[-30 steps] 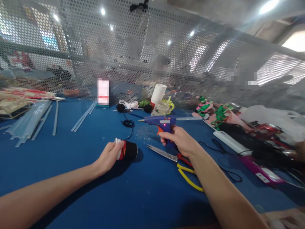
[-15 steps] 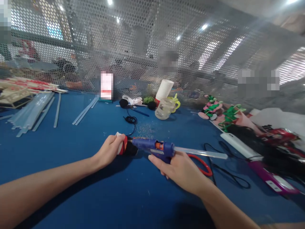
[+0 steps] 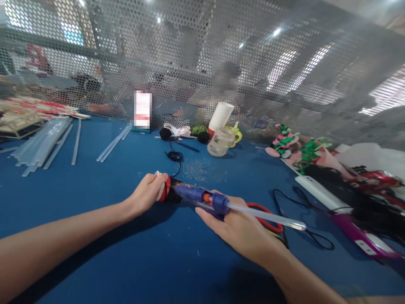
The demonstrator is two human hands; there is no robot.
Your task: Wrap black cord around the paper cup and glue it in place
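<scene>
My left hand (image 3: 142,197) is closed round a small white and red paper cup (image 3: 162,192), which lies on its side with black yarn round its right part. A strand of this yarn runs from the cup to a loose black tangle (image 3: 174,156). My right hand (image 3: 242,226) grips a blue hot glue gun (image 3: 193,194), whose nozzle points left and sits at the yarn-covered part of the cup. Whether the tip touches is hard to tell. Out of the gun's back sticks a long clear glue stick (image 3: 268,216). My right fingers are partly hidden behind the gun.
Clear glue sticks (image 3: 44,143) lie at the left. Behind my hands are a phone (image 3: 143,109), black yarn balls (image 3: 165,134), a clear mug (image 3: 220,142) and stacked paper cups (image 3: 221,115). Cables, a purple and white power strip (image 3: 360,234) and craft flowers (image 3: 284,143) occupy the right.
The glue gun has tilted, so its back end and the glue stick slant lower to the right. The nozzle is now further over the black yarn. My left hand still holds the cup.
</scene>
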